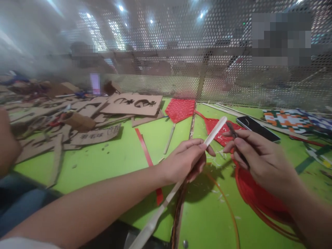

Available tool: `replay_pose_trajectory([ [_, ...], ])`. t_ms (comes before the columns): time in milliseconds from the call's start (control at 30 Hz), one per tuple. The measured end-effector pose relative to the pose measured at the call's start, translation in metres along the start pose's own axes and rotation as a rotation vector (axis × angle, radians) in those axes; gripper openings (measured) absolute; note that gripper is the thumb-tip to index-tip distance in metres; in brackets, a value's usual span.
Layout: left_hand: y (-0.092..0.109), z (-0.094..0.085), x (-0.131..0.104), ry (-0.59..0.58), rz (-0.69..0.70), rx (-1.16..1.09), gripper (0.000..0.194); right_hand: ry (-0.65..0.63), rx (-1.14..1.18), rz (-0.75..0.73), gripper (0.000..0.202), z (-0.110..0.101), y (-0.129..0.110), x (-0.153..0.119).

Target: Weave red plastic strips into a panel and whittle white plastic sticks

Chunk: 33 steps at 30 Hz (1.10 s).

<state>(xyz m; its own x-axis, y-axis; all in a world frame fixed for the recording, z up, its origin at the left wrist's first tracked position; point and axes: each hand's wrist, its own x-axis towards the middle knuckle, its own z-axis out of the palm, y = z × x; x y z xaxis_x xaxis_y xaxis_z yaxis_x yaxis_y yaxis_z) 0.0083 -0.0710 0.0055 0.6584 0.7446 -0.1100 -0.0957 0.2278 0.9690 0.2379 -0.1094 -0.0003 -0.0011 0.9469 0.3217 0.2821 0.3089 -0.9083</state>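
My left hand (188, 159) is closed around a long pale strip (216, 130), which runs from its rounded upper tip down to the bottom edge of the view. Just right of that tip, my right hand (255, 152) grips a dark, narrow tool (232, 130) between thumb and fingers; its lower part passes under the palm. A small gap separates tool and strip. Below the right hand lies a coil of red strip (256, 193). Pale shavings are scattered on the green table (207, 214) beneath both hands.
Cut cardboard sheets (135, 105) pile up at the left. A red woven fan shape (180, 110) with a stick lies at the back, and a phone (258, 128) rests at the right near an orange-and-white woven piece (287, 120). Perforated mesh (166, 62) stands behind. Another person's arm (7, 145) shows left.
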Motion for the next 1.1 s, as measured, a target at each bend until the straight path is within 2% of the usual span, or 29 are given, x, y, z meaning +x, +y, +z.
replay_pose_trajectory([
  [133,0.0,-0.001,0.002,0.025,0.022,-0.045,0.019,-0.031,-0.095,0.011,0.028,-0.003,0.005,0.0],
  [233,0.0,-0.001,0.002,0.024,0.015,-0.061,0.027,-0.049,-0.102,0.009,0.027,-0.004,0.007,0.0],
  [333,0.0,-0.001,0.0,-0.028,0.013,-0.057,0.045,-0.049,-0.113,-0.021,0.026,-0.002,0.002,-0.001],
  [600,0.001,0.0,-0.008,-0.161,0.021,0.01,0.041,-0.028,-0.29,-0.18,0.019,0.001,-0.013,-0.004],
  [767,0.002,0.002,-0.013,-0.225,-0.012,-0.021,0.044,-0.051,-0.256,-0.205,0.018,0.002,-0.016,-0.006],
  [1100,0.002,0.005,-0.017,-0.281,-0.022,-0.15,0.044,-0.012,-0.014,-0.046,0.019,-0.001,-0.004,-0.013],
])
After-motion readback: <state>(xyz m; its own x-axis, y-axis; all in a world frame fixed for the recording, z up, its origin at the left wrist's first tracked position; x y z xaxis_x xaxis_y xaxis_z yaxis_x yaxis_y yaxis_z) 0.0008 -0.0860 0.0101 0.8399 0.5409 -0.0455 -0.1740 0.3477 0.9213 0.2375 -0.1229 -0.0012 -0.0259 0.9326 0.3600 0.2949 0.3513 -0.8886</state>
